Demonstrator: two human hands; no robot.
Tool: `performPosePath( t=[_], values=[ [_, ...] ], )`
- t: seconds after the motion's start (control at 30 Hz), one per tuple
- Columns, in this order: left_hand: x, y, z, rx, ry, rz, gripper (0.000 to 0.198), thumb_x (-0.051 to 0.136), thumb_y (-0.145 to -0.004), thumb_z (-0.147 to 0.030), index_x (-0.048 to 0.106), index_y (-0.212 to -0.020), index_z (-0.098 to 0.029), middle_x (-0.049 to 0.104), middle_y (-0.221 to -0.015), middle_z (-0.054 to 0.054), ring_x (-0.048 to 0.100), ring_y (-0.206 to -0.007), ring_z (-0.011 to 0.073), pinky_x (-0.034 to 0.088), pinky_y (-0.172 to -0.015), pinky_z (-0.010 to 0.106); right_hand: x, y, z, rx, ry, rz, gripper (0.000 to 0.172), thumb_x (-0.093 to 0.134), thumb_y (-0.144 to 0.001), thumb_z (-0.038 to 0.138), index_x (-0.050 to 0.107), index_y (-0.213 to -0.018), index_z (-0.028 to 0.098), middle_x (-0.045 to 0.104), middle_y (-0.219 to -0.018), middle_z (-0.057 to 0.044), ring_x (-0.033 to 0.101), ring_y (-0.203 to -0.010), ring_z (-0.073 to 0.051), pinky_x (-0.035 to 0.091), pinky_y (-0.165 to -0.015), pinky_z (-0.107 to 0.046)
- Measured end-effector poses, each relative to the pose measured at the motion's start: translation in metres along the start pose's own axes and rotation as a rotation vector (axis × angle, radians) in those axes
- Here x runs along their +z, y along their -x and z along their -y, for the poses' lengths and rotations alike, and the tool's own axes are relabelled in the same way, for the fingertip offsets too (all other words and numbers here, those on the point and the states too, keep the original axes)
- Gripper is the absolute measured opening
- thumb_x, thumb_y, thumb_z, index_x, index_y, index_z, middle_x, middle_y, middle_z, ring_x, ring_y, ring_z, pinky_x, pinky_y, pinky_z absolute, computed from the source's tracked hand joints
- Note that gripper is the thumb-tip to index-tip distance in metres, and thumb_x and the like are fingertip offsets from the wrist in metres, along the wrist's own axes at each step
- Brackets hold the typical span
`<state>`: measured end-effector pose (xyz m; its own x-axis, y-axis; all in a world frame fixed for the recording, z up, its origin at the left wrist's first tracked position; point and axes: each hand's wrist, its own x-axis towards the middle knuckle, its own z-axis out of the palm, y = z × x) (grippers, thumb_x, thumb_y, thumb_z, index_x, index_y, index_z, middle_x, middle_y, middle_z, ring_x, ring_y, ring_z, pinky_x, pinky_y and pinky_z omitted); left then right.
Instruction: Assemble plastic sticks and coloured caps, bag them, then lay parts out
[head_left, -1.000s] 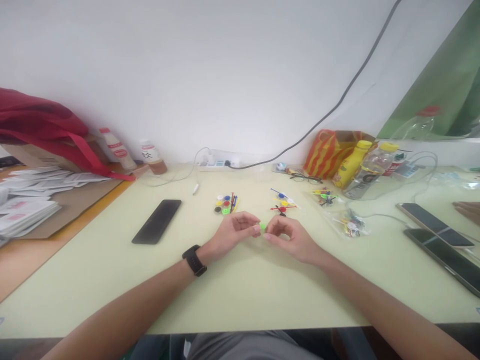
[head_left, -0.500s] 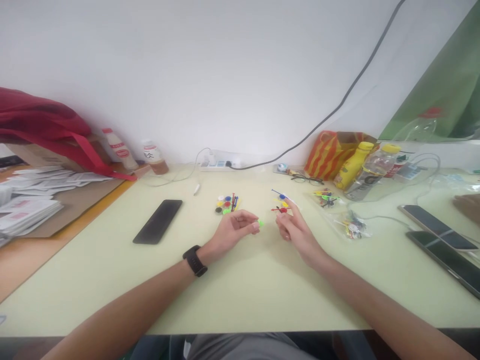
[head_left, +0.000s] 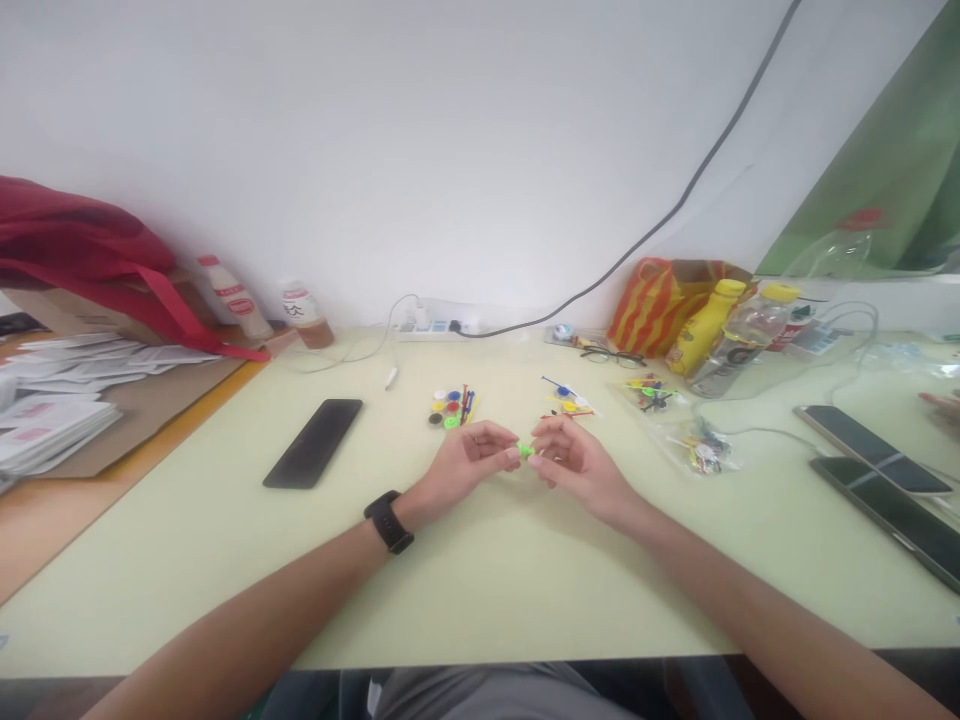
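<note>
Looks partway to me: the little green piece [head_left: 526,450] sits pinched in the grip of your left hand [head_left: 469,462] and right hand [head_left: 585,472], above the tabletop [head_left: 487,580]; can't tell if it's finished. Loose discs [head_left: 452,408] and sticks [head_left: 467,404] beyond your left hand look untouched, tbh.

Black watch [head_left: 388,522] there, strapped round the left wrist [head_left: 409,508], forearms [head_left: 270,600] bare, grey clothing [head_left: 480,695] showing past the tabletop's [head_left: 480,610] near edge

We hold a green piece [head_left: 526,450] between our left hand [head_left: 466,462] and right hand [head_left: 585,472]; left of it we see a black phone [head_left: 313,444]; beyond it, coloured discs [head_left: 453,408].
</note>
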<state>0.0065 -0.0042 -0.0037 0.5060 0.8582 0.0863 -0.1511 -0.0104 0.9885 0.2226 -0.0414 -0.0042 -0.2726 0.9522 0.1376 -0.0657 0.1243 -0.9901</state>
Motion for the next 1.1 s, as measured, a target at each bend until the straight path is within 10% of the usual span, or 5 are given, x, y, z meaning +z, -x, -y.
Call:
performPosePath(
  t=[0.47, 0.6, 0.73, 1.1],
  values=[
    [0.002, 0.001, -0.004, 0.015, -0.016, 0.007, 0.031, 0.087, -0.082, -0.033, 0.072, -0.100, -0.014, 0.074, -0.090, 0.005, 0.071, -0.083, 0.0167, 0.058, -0.082, 0.031, -0.005, 0.004, 0.004, -0.229, 0.252, -0.054, 0.055, 0.065, -0.098, 0.037, 0.039, -0.146, 0.032, 0.064, -0.100, -0.001, 0.060, -0.074, -0.016, 0.052, -0.074, -0.034],
    [0.002, 0.001, -0.002, 0.008, -0.011, -0.001, 0.032, 0.088, -0.081, -0.033, 0.072, -0.101, -0.014, 0.074, -0.090, 0.006, 0.071, -0.082, 0.0166, 0.058, -0.081, 0.031, -0.009, 0.005, 0.006, -0.163, 0.260, 0.031, 0.023, 0.056, -0.103, 0.043, 0.064, -0.096, 0.023, 0.058, -0.079, 0.000, 0.050, -0.062, -0.014, 0.043, -0.064, -0.032],
    [0.001, 0.000, -0.001, -0.006, -0.010, -0.012, 0.034, 0.089, -0.080, -0.034, 0.072, -0.101, -0.014, 0.074, -0.092, 0.007, 0.071, -0.083, 0.0172, 0.058, -0.080, 0.031, -0.014, 0.004, 0.009, -0.041, 0.222, 0.175, 0.065, 0.042, -0.107, 0.053, 0.037, -0.050, 0.021, 0.035, -0.051, 0.002, 0.034, -0.050, -0.012, 0.029, -0.055, -0.033],
    [0.000, 0.001, -0.001, 0.007, -0.041, 0.014, 0.032, 0.087, -0.082, -0.034, 0.072, -0.101, -0.014, 0.075, -0.094, 0.007, 0.072, -0.087, 0.0186, 0.058, -0.083, 0.033, -0.005, 0.000, 0.002, -0.075, 0.111, 0.024, 0.026, 0.078, -0.089, 0.039, 0.059, -0.090, 0.023, 0.063, -0.091, -0.001, 0.061, -0.079, -0.016, 0.048, -0.071, -0.030]
  ],
)
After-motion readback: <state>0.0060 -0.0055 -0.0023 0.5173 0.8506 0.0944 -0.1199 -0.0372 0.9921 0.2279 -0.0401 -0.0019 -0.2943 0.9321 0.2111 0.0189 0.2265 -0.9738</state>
